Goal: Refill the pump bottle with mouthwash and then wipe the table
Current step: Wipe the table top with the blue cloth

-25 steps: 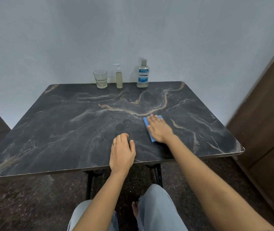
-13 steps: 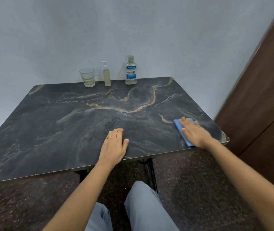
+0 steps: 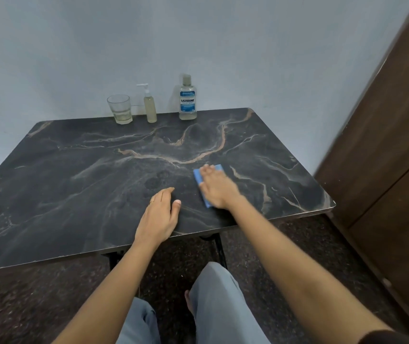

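My right hand lies flat on a blue cloth and presses it onto the dark marble-patterned table, right of the middle. My left hand rests flat on the tabletop near the front edge, holding nothing. Along the back edge stand a small pump bottle with pale yellowish liquid and a capped mouthwash bottle with a blue label. Faint ring marks show on the table between my hands.
A drinking glass with a little pale liquid stands left of the pump bottle. A dark wooden door or cabinet rises close to the table's right edge. A plain wall runs behind the table. My knees are below the front edge.
My right hand slid the blue cloth out to the table's right edge and has now come back toward the middle. My left hand stayed flat near the front edge.
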A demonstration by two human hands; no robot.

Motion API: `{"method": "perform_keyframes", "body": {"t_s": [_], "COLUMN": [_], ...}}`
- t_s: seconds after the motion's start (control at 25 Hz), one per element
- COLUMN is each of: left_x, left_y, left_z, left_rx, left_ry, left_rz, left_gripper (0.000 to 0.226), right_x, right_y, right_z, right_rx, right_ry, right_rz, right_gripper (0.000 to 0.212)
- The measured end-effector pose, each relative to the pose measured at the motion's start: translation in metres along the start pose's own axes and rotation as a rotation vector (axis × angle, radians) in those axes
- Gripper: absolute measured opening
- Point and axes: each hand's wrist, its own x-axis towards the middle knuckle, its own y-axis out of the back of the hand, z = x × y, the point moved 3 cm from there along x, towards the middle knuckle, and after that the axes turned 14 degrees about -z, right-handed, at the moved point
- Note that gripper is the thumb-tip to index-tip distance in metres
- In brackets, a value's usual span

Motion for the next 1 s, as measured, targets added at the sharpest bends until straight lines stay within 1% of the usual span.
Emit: {"method": "perform_keyframes", "body": {"t_s": [0.12, 0.24, 0.32, 0.44, 0.52, 0.6, 0.76, 0.88, 1.0], "left_x": [0.002, 0.007, 0.011, 0.016, 0.016, 0.016, 0.014, 0.017, 0.020], "left_y": [0.000, -0.006, -0.010, -0.014, -0.014, -0.015, -0.018, -0.021, -0.022], "left_z": [0.006, 0.024, 0.033, 0.034, 0.032, 0.031, 0.032, 0.029, 0.026], "left_rx": [-0.020, -0.026, 0.015, 0.038, 0.021, 0.012, 0.032, 0.042, 0.041], "left_ry": [0.030, 0.002, -0.036, -0.035, -0.014, 0.003, -0.008, -0.016, -0.018], "left_rz": [-0.007, -0.009, -0.035, -0.067, -0.058, -0.027, 0.028, 0.036, 0.043], "left_gripper": [0.048, 0.050, 0.052, 0.053, 0.052, 0.052, 0.051, 0.050, 0.048], "right_x": [-0.035, -0.071, -0.086, -0.098, -0.099, -0.088, -0.048, -0.015, 0.018], "right_y": [-0.015, -0.022, -0.019, -0.009, 0.001, 0.010, 0.025, 0.034, 0.041], "right_z": [-0.035, -0.014, 0.024, 0.110, 0.162, 0.198, 0.219, 0.219, 0.200], "right_rx": [-0.024, -0.045, -0.045, -0.009, 0.034, 0.071, 0.111, 0.126, 0.125], "right_ry": [0.149, 0.193, 0.123, -0.104, -0.245, -0.341, -0.431, -0.427, -0.387], "right_rz": [-0.029, -0.051, -0.036, -0.018, -0.019, 0.003, 0.052, 0.045, 0.026], "right_gripper": [0.055, 0.055, 0.055, 0.055, 0.055, 0.056, 0.056, 0.056, 0.056]}}
